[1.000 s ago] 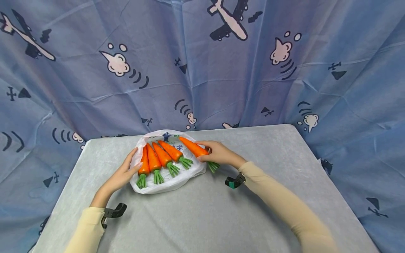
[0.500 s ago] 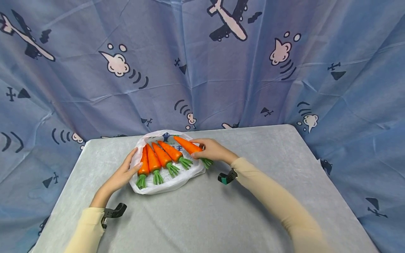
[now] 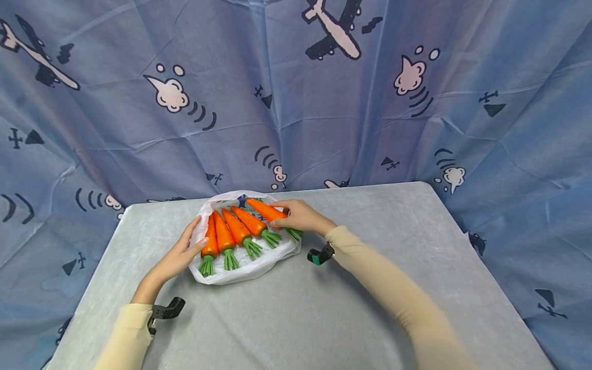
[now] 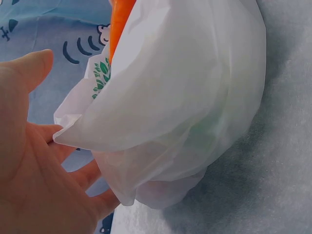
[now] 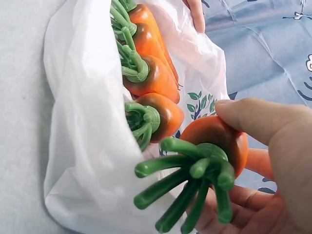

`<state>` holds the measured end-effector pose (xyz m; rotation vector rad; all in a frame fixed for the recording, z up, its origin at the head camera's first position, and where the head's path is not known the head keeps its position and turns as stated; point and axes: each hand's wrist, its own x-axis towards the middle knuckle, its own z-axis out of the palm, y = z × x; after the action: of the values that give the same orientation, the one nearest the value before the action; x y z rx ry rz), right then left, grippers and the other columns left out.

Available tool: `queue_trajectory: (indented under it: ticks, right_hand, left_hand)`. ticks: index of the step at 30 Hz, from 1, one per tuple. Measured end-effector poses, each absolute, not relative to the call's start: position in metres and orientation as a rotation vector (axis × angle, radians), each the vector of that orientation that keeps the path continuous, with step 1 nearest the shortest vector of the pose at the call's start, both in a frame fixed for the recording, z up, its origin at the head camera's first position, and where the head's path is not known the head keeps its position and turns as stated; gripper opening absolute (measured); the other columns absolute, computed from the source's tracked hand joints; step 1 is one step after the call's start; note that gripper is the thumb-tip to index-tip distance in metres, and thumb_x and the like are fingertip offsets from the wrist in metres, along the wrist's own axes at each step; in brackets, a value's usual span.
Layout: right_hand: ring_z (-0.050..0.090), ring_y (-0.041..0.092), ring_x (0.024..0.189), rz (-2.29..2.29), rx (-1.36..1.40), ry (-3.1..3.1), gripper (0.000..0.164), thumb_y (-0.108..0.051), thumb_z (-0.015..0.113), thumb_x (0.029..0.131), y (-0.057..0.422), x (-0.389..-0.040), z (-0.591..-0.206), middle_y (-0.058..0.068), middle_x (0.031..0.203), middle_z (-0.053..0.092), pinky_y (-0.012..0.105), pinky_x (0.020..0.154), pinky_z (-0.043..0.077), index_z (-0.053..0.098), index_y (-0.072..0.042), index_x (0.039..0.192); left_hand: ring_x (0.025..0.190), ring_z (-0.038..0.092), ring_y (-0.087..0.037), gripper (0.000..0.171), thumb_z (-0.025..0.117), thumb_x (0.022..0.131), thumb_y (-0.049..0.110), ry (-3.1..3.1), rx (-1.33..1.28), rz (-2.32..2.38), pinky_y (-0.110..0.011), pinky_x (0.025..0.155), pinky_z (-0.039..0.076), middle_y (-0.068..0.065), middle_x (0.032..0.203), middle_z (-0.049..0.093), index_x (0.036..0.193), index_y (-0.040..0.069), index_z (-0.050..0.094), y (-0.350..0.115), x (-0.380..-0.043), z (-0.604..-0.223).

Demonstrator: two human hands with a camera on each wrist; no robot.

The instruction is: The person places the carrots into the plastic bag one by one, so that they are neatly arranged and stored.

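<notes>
My right hand [image 3: 302,216] grips an orange carrot [image 3: 263,208] with short green stalks, thumb on one side and fingers on the other. The right wrist view shows its stalk end [image 5: 204,165] facing the camera. The held carrot is over the right part of a white plastic bag [image 3: 250,272], its tip pointing to the far left. Several other carrots [image 3: 224,234] lie fanned out in the bag's mouth, stalks toward the near side. My left hand [image 3: 176,257] touches the bag's left side with straight fingers; in the left wrist view its thumb [image 4: 36,68] stands apart from the plastic.
The bag lies on a grey-white table [image 3: 277,318], close to its far edge. Behind hangs a blue curtain [image 3: 231,128] printed with planes and clouds. Black straps [image 3: 168,308] are on both wrists, and green leaf print [image 4: 101,75] shows on the bag.
My right hand has moved left with the carrot, from the bag's right edge to nearer the other carrots. My left hand and the bag have stayed about where they were.
</notes>
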<state>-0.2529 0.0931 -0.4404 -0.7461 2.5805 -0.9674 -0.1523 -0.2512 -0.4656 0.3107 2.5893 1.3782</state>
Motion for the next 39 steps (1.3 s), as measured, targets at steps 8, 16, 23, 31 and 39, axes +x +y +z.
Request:
queue_trajectory:
  ticks: [8, 16, 23, 31, 39]
  right_hand:
    - [0.052, 0.014, 0.074, -0.916, -0.728, 2.611, 0.057, -0.037, 0.072, 0.088, 0.080, -0.260, -0.443, 0.005, 0.085, 0.063, 0.020, 0.058, 0.039, 0.057, -0.020, 0.141]
    - [0.051, 0.013, 0.072, -0.869, -0.738, 2.628, 0.056, -0.037, 0.071, 0.090, 0.068, -0.265, -0.445, 0.004, 0.081, 0.062, 0.020, 0.058, 0.038, 0.057, -0.018, 0.141]
    - [0.053, 0.013, 0.077, -0.811, -0.715, 2.649, 0.056, -0.036, 0.069, 0.092, 0.062, -0.269, -0.446, 0.005, 0.087, 0.063, 0.020, 0.063, 0.040, 0.055, -0.017, 0.142]
    - [0.056, 0.015, 0.083, -0.802, -0.677, 2.654, 0.054, -0.034, 0.069, 0.092, 0.061, -0.272, -0.450, 0.006, 0.098, 0.068, 0.022, 0.067, 0.043, 0.056, -0.017, 0.142]
    - [0.057, 0.017, 0.089, -0.769, -0.680, 2.670, 0.053, -0.033, 0.067, 0.094, 0.059, -0.271, -0.455, 0.008, 0.108, 0.069, 0.025, 0.074, 0.046, 0.055, -0.017, 0.143]
  left_hand:
    - [0.152, 0.003, -0.049, 0.077, 0.052, 0.103, 0.029, 2.579, 0.306, 1.393, -0.075, 0.115, 0.011, -0.022, 0.167, 0.000, 0.161, 0.017, 0.002, -0.250, -0.152, -0.466]
    - [0.152, 0.002, -0.049, 0.077, 0.051, 0.103, 0.029, 2.578, 0.308, 1.392, -0.074, 0.116, 0.010, -0.021, 0.167, 0.000, 0.161, 0.016, 0.001, -0.249, -0.153, -0.462]
    - [0.152, 0.002, -0.049, 0.078, 0.051, 0.103, 0.030, 2.570, 0.302, 1.378, -0.074, 0.116, 0.010, -0.019, 0.167, -0.002, 0.161, 0.017, 0.000, -0.248, -0.153, -0.458]
    - [0.152, 0.003, -0.048, 0.077, 0.051, 0.103, 0.029, 2.581, 0.308, 1.383, -0.073, 0.117, 0.011, -0.021, 0.167, 0.000, 0.161, 0.016, 0.001, -0.248, -0.152, -0.460]
    - [0.152, 0.003, -0.049, 0.077, 0.051, 0.103, 0.029, 2.576, 0.306, 1.387, -0.074, 0.116, 0.011, -0.022, 0.167, 0.001, 0.161, 0.017, 0.002, -0.249, -0.151, -0.462]
